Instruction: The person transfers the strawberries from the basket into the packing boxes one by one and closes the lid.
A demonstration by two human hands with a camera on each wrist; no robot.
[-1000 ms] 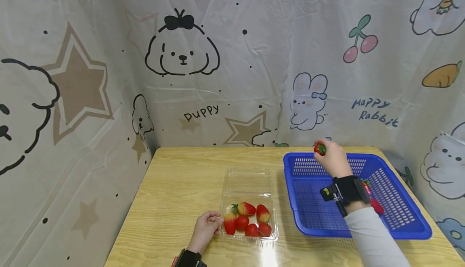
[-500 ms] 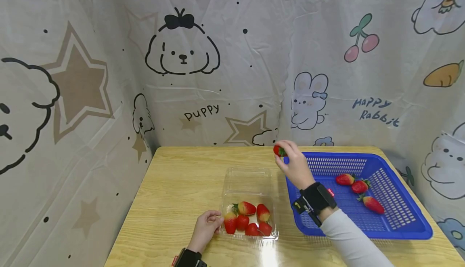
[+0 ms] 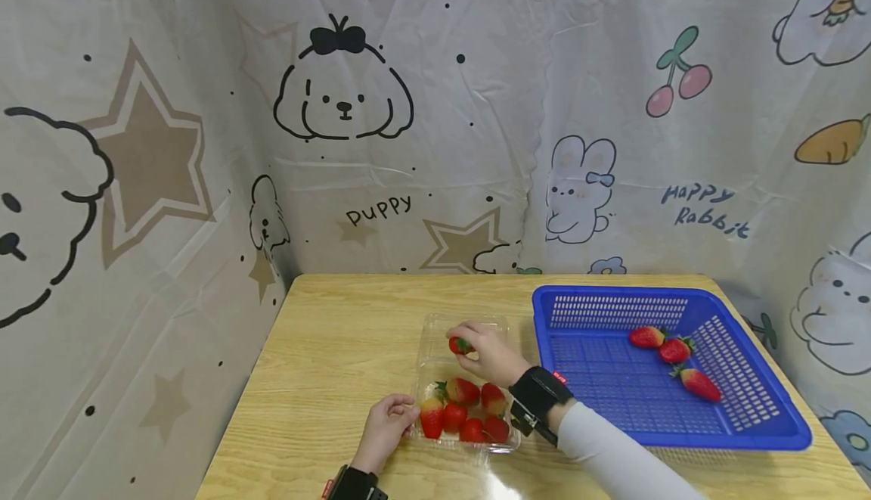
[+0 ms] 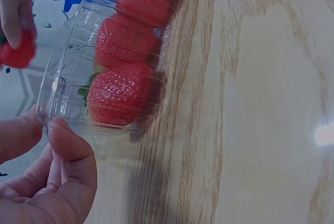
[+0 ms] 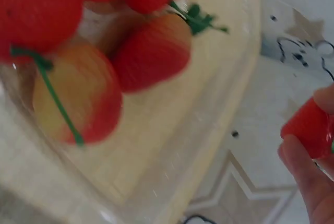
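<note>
My right hand [image 3: 491, 355] pinches a red strawberry [image 3: 459, 345] with a green leafy cap, above the raised lid side of a clear plastic clamshell box [image 3: 466, 448]. In the right wrist view that strawberry [image 5: 309, 128] sits between thumb and fingers. Several red and pale-yellow strawberries [image 3: 454, 417] lie in the box's near half. At the left edge of the box, my left hand [image 3: 385, 426] pinches the rim between thumb and forefinger, as the left wrist view shows on the clear rim [image 4: 46, 110].
A blue plastic basket [image 3: 578, 439] stands on the right of the wooden table [image 3: 320, 349], holding 3 strawberries [image 3: 698, 384] toward its right side. A printed curtain [image 3: 435, 144] hangs behind and beside the table.
My right hand has carried its strawberry leftward and down from over the blue basket to over the clear box. The left hand stays on the box's edge.
</note>
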